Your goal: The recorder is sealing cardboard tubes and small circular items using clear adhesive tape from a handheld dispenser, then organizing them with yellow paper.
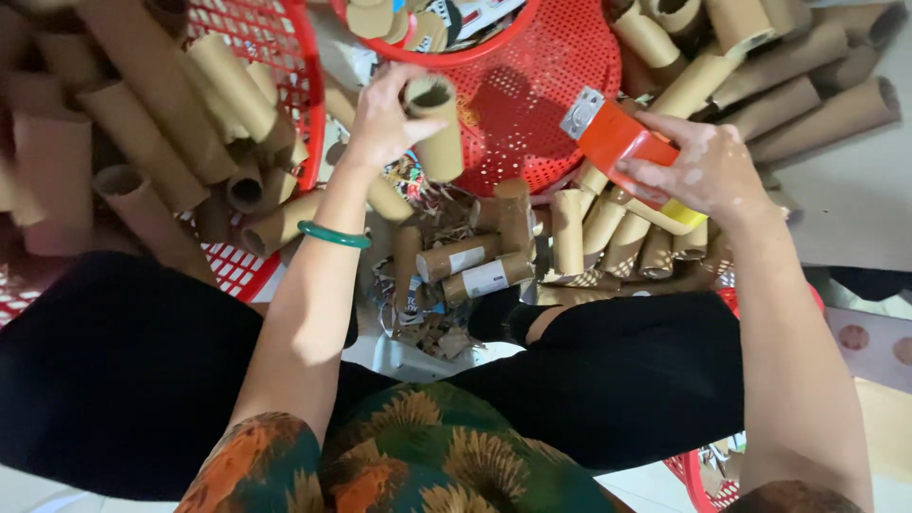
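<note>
My left hand (385, 119) grips a short brown cardboard tube (437, 128) held upright, its open end facing up. A green bangle (332, 235) sits on that wrist. My right hand (708, 171) holds an orange box cutter (617, 138) with a metal tip and a yellow end, pointed toward the tube but apart from it. Below both hands lies a heap of short cardboard tubes (513, 247), some with white labels, mixed with paper scraps.
A red plastic basket (285, 57) at the left holds long cardboard tubes. A red perforated lid or basket (541, 95) lies at the top centre. More long tubes (798, 76) pile at the top right. My black-trousered legs (608, 370) span the bottom.
</note>
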